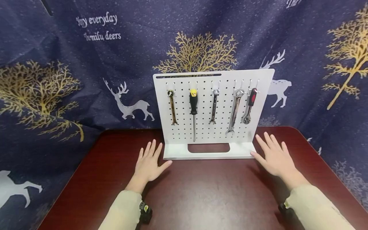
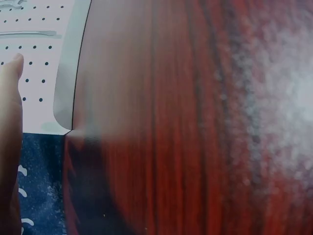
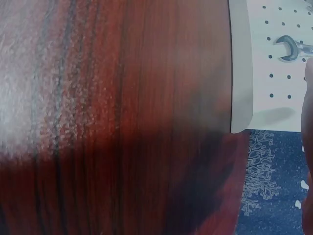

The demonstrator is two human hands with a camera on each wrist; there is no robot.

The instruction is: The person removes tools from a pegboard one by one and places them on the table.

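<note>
Left grip [image 1: 148,164] and right grip [image 1: 275,158] are both released in the head view, fingers spread and nothing held. They lie at eight and four o'clock from the white pegboard [image 1: 205,134], near its lower corners; whether the right thumb touches its base, I cannot tell. Upright on the dark red tabletop [image 1: 207,188], the board carries, from nine towards three o'clock, a gold-toned wrench [image 1: 173,110], a screwdriver [image 1: 194,103], a smaller wrench [image 1: 214,107], a large wrench [image 1: 235,108] and a ratchet [image 1: 252,99]. Palms are hidden; a dark device [image 1: 146,213] under the left sleeve [image 1: 125,209] is partly covered.

From the left wrist, only a blurred strip of that grip enters at nine o'clock, its fingertip overlapping the board. The screwdriver's tip shows at ten o'clock, its handle out of frame. Streaked wood grain, faint from the head, stands out here.

From the right wrist, the grip is cut off at four o'clock. The large wrench's forked end appears at two o'clock, its shaft cropped; patterned cloth [image 3: 264,171] shows below the board.
</note>
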